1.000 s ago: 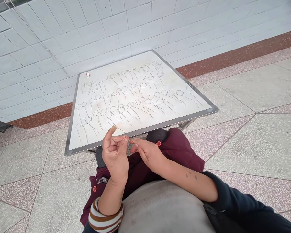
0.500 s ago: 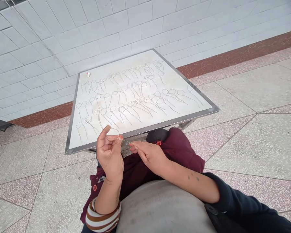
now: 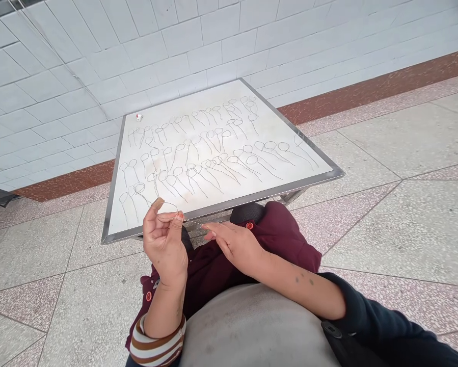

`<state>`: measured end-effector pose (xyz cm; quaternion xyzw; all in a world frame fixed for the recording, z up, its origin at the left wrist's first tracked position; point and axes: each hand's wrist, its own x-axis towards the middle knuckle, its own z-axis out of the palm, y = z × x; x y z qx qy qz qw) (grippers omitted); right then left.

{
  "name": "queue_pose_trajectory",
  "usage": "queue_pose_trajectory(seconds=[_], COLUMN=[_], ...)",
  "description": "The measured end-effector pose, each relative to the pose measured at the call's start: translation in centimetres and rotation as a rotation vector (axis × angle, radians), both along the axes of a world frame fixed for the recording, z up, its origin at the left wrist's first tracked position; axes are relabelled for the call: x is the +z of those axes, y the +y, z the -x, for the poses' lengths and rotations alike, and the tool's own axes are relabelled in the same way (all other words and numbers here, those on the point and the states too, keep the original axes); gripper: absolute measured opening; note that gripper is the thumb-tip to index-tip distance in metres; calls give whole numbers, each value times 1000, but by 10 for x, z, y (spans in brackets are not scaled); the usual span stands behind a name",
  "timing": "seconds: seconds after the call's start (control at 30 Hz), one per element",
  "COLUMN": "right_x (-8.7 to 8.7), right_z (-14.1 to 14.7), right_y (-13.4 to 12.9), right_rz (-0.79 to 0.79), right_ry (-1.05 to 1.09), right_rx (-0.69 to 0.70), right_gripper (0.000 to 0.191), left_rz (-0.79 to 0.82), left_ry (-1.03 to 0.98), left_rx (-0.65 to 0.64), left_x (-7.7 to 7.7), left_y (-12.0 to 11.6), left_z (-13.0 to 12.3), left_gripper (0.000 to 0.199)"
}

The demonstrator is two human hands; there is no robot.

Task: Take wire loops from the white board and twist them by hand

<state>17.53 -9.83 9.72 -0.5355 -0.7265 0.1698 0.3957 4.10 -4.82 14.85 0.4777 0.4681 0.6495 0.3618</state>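
Between my two hands, just off the table's near edge, stretches a thin wire (image 3: 192,221). My left hand (image 3: 165,244) pinches it between thumb and fingers, and part of it curves up toward the raised index finger, which has a tan wrap on its tip. My right hand (image 3: 238,247) is closed on the other end with thumb and fingertips, palm turned down. Beyond them, looped wires (image 3: 252,160) with round heads and long tails lie in rows on the white table (image 3: 198,99).
Grey metal edging (image 3: 229,204) runs round the table. A small white and red object (image 3: 139,118) sits at its far left corner. Behind stands a white tiled wall (image 3: 221,46). My legs in maroon cloth (image 3: 290,237) are close under the near edge.
My left hand has shifted a little to the left, away from my right hand, so more wire shows between them. My right hand has hardly moved.
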Motion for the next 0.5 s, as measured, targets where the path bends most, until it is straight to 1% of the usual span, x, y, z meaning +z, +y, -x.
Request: queue_pose_trajectory(seconds=[0.1, 0.23, 0.5], right_x=[3, 4, -6], right_z=[0, 0, 0], right_y=[-1, -1, 1], right_rz=[18, 20, -15], right_ry=[67, 57, 57], right_rx=[46, 44, 64], right_gripper=[41, 42, 33], left_rz=[5, 8, -15], left_ry=[9, 1, -43], left_rx=[-1, 1, 0], left_x=[1, 2, 2], left_y=[1, 2, 3], left_z=[2, 3, 6], left_gripper=[50, 49, 49])
